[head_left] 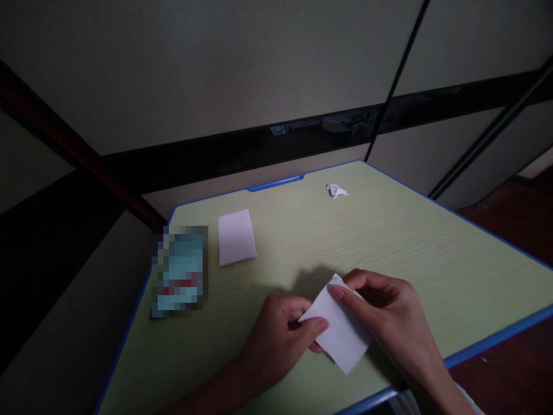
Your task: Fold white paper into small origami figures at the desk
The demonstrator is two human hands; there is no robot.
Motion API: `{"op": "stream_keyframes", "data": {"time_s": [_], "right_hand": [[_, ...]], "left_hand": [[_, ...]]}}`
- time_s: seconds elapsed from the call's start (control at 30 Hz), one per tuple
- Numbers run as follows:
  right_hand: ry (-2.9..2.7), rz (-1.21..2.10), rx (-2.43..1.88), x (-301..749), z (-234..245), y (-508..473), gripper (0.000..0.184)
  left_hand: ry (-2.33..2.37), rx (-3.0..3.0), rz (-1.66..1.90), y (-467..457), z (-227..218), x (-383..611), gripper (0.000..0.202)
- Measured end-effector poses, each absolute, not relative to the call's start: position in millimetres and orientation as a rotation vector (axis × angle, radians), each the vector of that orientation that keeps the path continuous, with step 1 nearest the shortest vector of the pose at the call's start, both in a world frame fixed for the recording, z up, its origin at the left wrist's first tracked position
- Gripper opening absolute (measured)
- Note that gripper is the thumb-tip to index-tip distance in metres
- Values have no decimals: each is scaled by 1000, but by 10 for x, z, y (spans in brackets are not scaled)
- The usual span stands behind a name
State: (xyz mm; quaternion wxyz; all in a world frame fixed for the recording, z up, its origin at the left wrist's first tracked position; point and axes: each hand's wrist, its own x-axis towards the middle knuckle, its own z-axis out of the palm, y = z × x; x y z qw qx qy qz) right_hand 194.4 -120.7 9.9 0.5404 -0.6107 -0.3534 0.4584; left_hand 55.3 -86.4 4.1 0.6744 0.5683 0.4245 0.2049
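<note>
A white sheet of paper [343, 334], roughly square and apparently folded, is held up over the front part of the table. My left hand [285, 331] pinches its left corner, thumb on top and fingers beneath. With the thumb pressed near the far corner, my right hand [389, 311] grips the paper's upper right edge, its other fingers curled behind. Near the far corner the edge looks slightly bent. The underside of the paper is hidden.
The pale table [294, 236] has a blue rim. A small folded paper figure [336, 190] rests near the far edge. Left of centre lies a stack of white paper [237, 237], beside a pixelated blue-green item [180, 274]. Wardrobe-like panels [242, 75] stand behind the table.
</note>
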Motion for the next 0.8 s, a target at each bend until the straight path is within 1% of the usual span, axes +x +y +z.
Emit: {"op": "stream_keyframes", "data": {"time_s": [0.17,0.37,0.5,0.67,0.8], "right_hand": [[-842,1097,-1435,1945,100,-1199,15],[-836,1066,-1356,1943,52,-1191,24],[-781,1041,-1298,1930,43,-1191,24],[-717,1078,-1260,1930,29,-1205,34],[-680,1003,-1269,1917,46,-1215,38]], "left_hand": [[956,1304,461,-857,54,550,12],[950,1302,460,-845,80,543,15],[947,1257,481,-832,72,529,18],[984,1285,544,-819,53,512,20],[1006,1369,570,-823,56,500,23]]}}
